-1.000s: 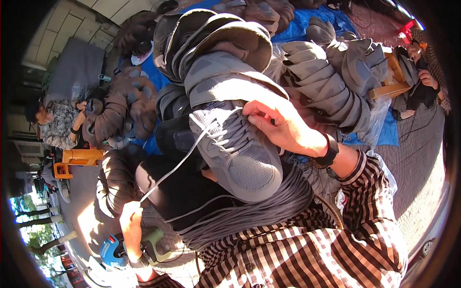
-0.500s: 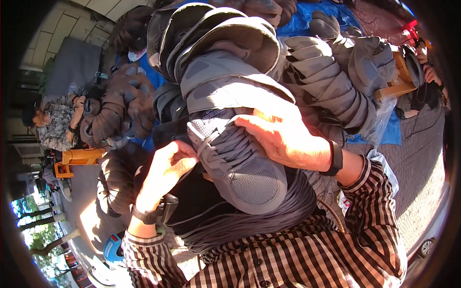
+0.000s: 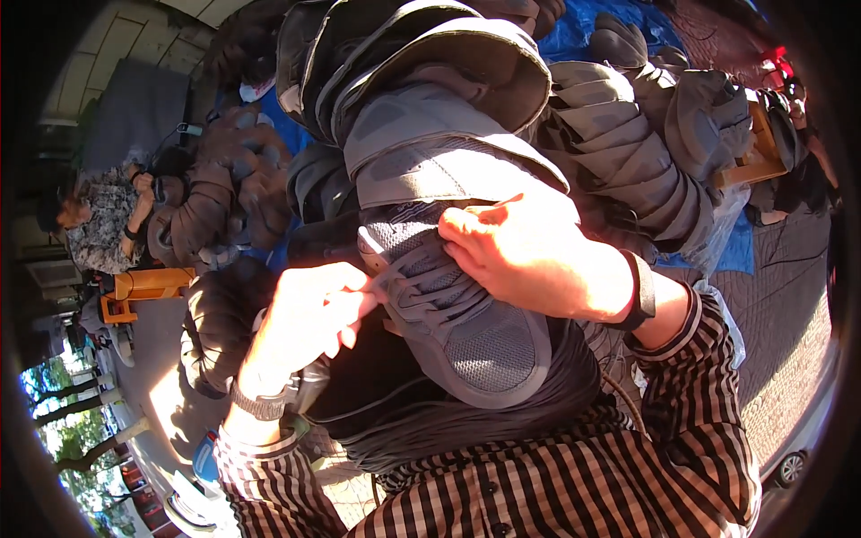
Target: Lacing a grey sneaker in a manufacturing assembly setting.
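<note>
Resting toe-down on a bundle of black cords [image 3: 466, 421] in the lap, grey boot [image 3: 448, 269], gripped at the laces by right hand [image 3: 538, 255], left hand [image 3: 309, 314] pinching a lace [image 3: 381, 285].

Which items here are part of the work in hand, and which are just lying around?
In hand:
- grey boot, gripped by the right hand
- its laces, pinched by the left hand
- bundle of dark cords on the lap

Lying about:
- stacked grey boots
- blue tarp
- brown boots
- orange stool
</note>
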Available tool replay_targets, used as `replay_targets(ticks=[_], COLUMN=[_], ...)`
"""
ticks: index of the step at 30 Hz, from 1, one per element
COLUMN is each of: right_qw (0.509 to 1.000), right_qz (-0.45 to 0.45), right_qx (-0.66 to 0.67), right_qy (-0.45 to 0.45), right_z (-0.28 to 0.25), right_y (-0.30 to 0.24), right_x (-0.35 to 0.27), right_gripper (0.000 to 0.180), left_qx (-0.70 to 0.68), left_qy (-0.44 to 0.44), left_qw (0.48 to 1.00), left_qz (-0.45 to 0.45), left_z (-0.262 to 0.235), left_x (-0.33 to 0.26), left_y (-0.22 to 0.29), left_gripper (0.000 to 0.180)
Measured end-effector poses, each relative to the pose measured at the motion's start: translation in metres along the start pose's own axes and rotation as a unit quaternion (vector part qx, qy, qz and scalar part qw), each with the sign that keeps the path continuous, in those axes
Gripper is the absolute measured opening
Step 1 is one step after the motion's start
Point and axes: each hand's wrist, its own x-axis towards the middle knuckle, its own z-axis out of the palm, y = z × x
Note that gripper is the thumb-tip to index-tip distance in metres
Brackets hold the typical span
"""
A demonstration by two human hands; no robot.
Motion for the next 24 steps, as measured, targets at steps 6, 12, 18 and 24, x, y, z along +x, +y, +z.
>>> replay_targets(ticks=[6,12,18,24], right_qw=[0.994,0.989,0.97,0.942], right_qz=[-0.044,-0.038,0.009,0.097], right_qx=[-0.059,0.097,0.208,0.304], right_qy=[0.086,0.107,0.123,0.107], right_z=[0.016,0.022,0.022,0.017], right_y=[0.001,0.008,0.007,0.003], right_x=[-0.005,-0.017,-0.015,-0.021], right_gripper=[0.013,0.017,0.016,0.012], left_qx=[0.613,0.619,0.59,0.582], left_qy=[0.262,0.309,0.349,0.351], left_qw=[0.629,0.604,0.574,0.569], left_qz=[0.401,0.397,0.449,0.463], left_z=[0.012,0.007,0.008,0.008], left_x=[-0.007,-0.005,-0.012,-0.009], left_y=[0.018,-0.046,-0.022,-0.001], left_gripper=[0.024,0.036,0.021,0.022])
